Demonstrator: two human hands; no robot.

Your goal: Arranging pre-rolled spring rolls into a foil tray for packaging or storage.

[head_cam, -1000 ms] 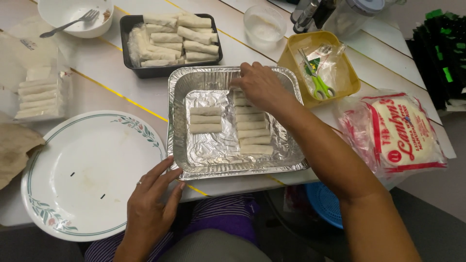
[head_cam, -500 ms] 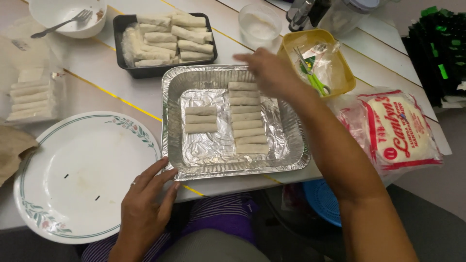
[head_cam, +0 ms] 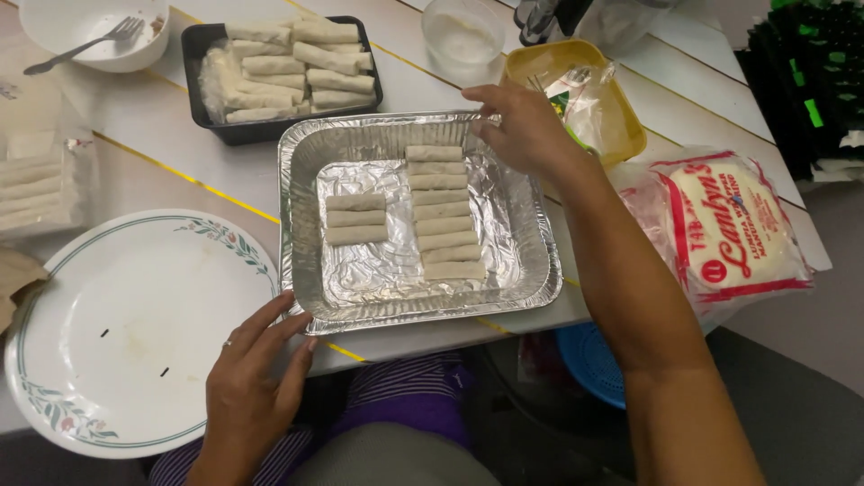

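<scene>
Head view, looking down on the work table. The foil tray (head_cam: 306, 162) sits straight in front of me at the table's near edge, so both hands meet it without stretching. It holds uncooked rolls in two files: a long column (head_cam: 443, 212) right of centre, laid crosswise and touching side to side, and a short stack of three (head_cam: 356, 220) at its nine o'clock, apart from the column. Packed flush like this, the rolls likely keep their shape and leave bare foil for more. My left hand (head_cam: 252, 382) rests at the tray's seven o'clock corner, fingers loosely spread and flat, tips just touching the rim; it grasps nothing and appears only to steady the tray. My right hand (head_cam: 522, 126) is at the tray's one o'clock, over the far rim, fingers curled lightly with the tips at the foil edge; I cannot tell whether it pinches the rim or merely touches it, and no roll shows in it. A black tray of more rolls (head_cam: 288, 63) lies at eleven o'clock, within reach. The flowered plate (head_cam: 135, 333) at nine o'clock is bare. A wrapper packet (head_cam: 733, 229) lies at three o'clock, and a yellow tub (head_cam: 621, 117) at two o'clock.
</scene>
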